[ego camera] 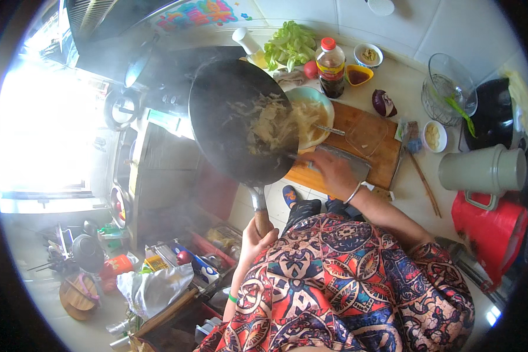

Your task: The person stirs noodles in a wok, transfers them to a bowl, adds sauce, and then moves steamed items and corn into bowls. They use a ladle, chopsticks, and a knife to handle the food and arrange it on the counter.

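Note:
My left hand point(257, 237) grips the wooden handle point(262, 222) of a black wok point(229, 119). The wok is tilted, its right rim over a pale bowl point(331, 115). Pale shredded food point(270, 123) lies in the wok near that rim, and similar shreds in liquid fill the bowl. A metal utensil handle point(332, 130) sticks out of the bowl. My right hand point(332, 171) is at the wok's lower right rim, its fingers around a thin utensil point(293, 156) whose far end I cannot make out. Beneath this hand, a cleaver blade point(354, 165) rests on the wooden cutting board point(385, 152).
Behind the bowl stand a red-capped sauce bottle point(331, 70), lettuce point(289, 44) and an oil bottle point(251, 48). A cut purple onion point(383, 103), chopsticks point(424, 185), a garlic bowl point(434, 136) and a grey-green pitcher point(482, 169) are to the right. Steam drifts on the left.

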`<state>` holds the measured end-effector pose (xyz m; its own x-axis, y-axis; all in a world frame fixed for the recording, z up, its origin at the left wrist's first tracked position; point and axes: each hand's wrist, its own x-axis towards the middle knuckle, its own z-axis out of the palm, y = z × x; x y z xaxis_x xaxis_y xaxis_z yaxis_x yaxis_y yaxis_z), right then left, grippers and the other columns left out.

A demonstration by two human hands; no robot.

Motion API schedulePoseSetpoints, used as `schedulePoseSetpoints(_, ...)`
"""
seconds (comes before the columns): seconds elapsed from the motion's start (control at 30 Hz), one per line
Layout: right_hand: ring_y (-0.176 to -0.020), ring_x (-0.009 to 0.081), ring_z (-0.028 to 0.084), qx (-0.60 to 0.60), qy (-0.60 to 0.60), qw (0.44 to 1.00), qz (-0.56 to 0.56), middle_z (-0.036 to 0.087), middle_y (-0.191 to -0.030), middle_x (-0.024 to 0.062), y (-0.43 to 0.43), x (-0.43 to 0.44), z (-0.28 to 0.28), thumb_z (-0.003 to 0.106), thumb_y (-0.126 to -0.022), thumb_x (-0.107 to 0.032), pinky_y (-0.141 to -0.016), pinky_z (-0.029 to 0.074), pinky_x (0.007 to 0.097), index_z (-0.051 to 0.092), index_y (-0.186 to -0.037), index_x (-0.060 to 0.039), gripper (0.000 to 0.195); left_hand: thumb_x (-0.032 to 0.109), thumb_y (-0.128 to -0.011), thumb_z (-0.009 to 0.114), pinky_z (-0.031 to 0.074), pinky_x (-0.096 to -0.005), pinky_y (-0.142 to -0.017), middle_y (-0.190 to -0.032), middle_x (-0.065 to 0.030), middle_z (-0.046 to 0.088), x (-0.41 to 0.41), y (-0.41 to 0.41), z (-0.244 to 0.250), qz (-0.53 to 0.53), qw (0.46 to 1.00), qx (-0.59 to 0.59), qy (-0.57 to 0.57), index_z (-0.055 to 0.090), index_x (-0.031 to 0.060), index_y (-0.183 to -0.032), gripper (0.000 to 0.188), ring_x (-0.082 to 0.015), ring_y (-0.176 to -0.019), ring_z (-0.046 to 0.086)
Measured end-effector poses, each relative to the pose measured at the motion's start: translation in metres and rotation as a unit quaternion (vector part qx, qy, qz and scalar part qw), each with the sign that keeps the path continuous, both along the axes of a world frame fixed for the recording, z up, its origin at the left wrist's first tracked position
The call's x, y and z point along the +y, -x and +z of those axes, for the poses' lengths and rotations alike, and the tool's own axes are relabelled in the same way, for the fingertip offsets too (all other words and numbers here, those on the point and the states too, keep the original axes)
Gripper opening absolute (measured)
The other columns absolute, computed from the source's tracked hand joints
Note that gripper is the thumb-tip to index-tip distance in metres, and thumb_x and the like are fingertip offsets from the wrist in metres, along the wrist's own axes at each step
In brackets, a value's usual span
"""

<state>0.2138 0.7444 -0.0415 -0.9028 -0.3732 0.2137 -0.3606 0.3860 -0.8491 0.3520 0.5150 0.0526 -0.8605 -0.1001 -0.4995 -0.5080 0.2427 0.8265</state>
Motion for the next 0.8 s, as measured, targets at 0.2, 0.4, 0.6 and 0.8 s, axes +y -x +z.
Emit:
schedulePoseSetpoints(0.2, -0.096, 0.0318, 0.065, -0.007, -0.004, 1.000, 0.017, 0.063, -0.113, 0.0091, -0.009, -0.013, -0.017, 0.054, -0.086, -0.001, -0.075, 0.054, 0.0390, 0.059, -0.118, -0.0150, 0.035, 0.016, -0.078, 0.070, 0.046, -0.0269, -0.063, -0.076, -0.0022, 0.057, 0.001, 0.002, 0.001, -0.007, 0.998, 0.007, 0.062, 0.053, 0.0011, -0.094, 0.028, -0.0105, -0.068, 0.055)
schedulePoseSetpoints(0.4, -0.097, 0.0312, 0.065, -0.013, -0.071, 0.996, -0.045, 0.063, -0.118, 0.0069, -0.003, 0.005, -0.068, 0.053, -0.087, -0.003, -0.075, 0.055, 0.0403, 0.059, -0.119, -0.0169, 0.035, 0.018, -0.077, 0.069, 0.048, -0.0297, -0.066, -0.075, -0.0052, 0.059, 0.004, 0.009, -0.003, -0.005, 0.992, -0.006, 0.126, 0.053, 0.0014, -0.096, 0.030, -0.0140, -0.068, 0.058)
schedulePoseSetpoints(0.6, -0.099, 0.0326, 0.063, -0.024, -0.025, 0.995, -0.095, 0.062, -0.114, 0.0101, -0.010, 0.019, -0.070, 0.053, -0.087, 0.001, -0.078, 0.053, 0.0401, 0.059, -0.117, -0.0141, 0.035, 0.019, -0.077, 0.069, 0.050, -0.0316, -0.068, -0.076, -0.0076, 0.063, -0.001, 0.009, -0.016, -0.022, 0.985, 0.022, 0.170, 0.054, 0.0008, -0.099, 0.032, -0.0172, -0.069, 0.062)
schedulePoseSetpoints(0.8, -0.100, 0.0358, 0.061, -0.025, -0.003, 0.988, -0.155, 0.062, -0.106, 0.0151, -0.022, 0.002, -0.046, 0.055, -0.088, 0.002, -0.080, 0.050, 0.0401, 0.059, -0.115, -0.0064, 0.029, 0.019, -0.077, 0.069, 0.050, -0.0320, -0.067, -0.076, -0.0087, 0.064, -0.003, 0.006, -0.014, -0.022, 0.982, 0.025, 0.186, 0.054, 0.0008, -0.100, 0.033, -0.0185, -0.069, 0.063)
